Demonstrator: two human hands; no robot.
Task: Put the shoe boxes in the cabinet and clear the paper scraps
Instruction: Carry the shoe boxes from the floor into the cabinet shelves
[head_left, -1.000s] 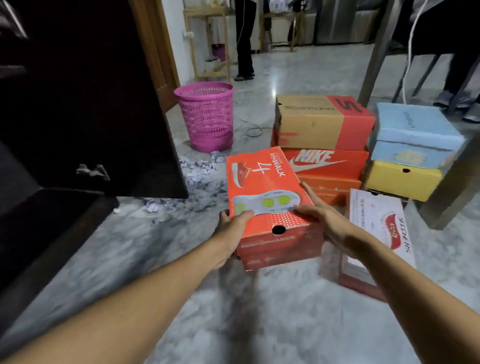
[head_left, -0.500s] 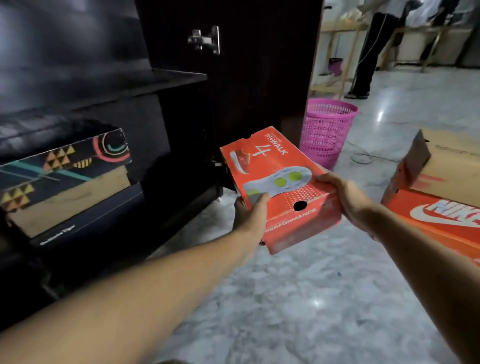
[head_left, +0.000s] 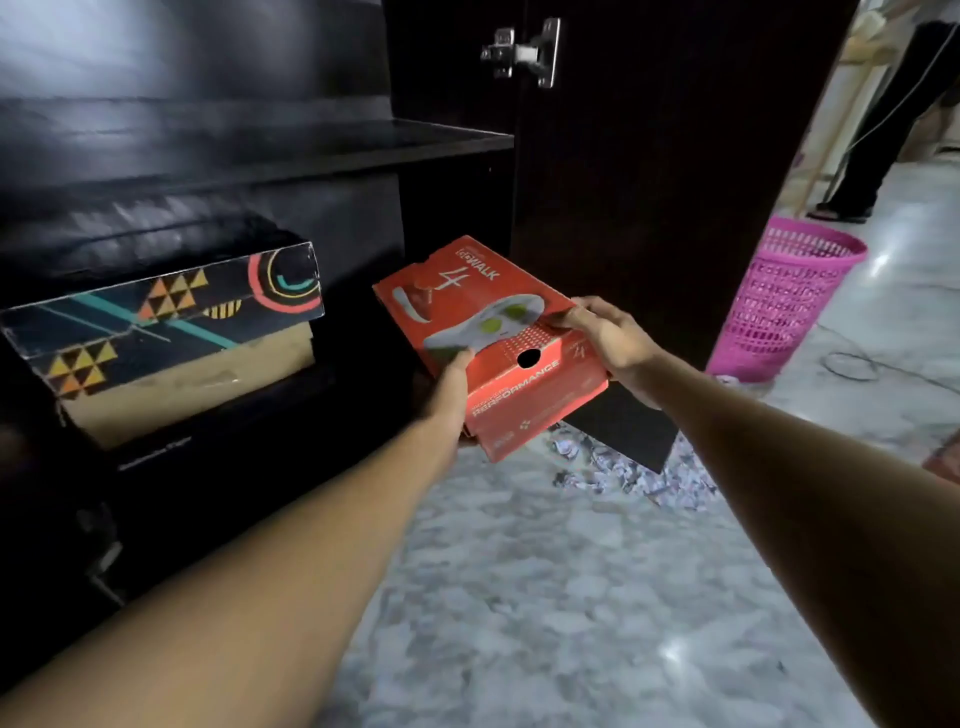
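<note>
An orange-red shoe box (head_left: 524, 384) printed with a "4" and a shoe sole hangs tilted in the air at the mouth of the dark cabinet (head_left: 260, 150). My left hand (head_left: 449, 384) grips its near left corner, thumb on the lid. My right hand (head_left: 608, 338) grips its right edge, fingers curled over the lid. Inside the cabinet's lower compartment on the left sits a black shoe box with a colourful geometric pattern (head_left: 166, 322), resting on another dark box. Paper scraps (head_left: 639, 473) lie on the floor below the open door.
The cabinet's open door (head_left: 665, 182) stands right behind the held box, with a metal hinge (head_left: 524, 52) near its top. A pink plastic basket (head_left: 779, 301) stands right of the door. A person's legs (head_left: 893, 119) show at the far right. Grey marble floor (head_left: 545, 597) fills the foreground.
I lifted the orange-red box off the floor by the stack and swung it left. It now sits closer to the cabinet opening, and the other stacked boxes have left the view.
</note>
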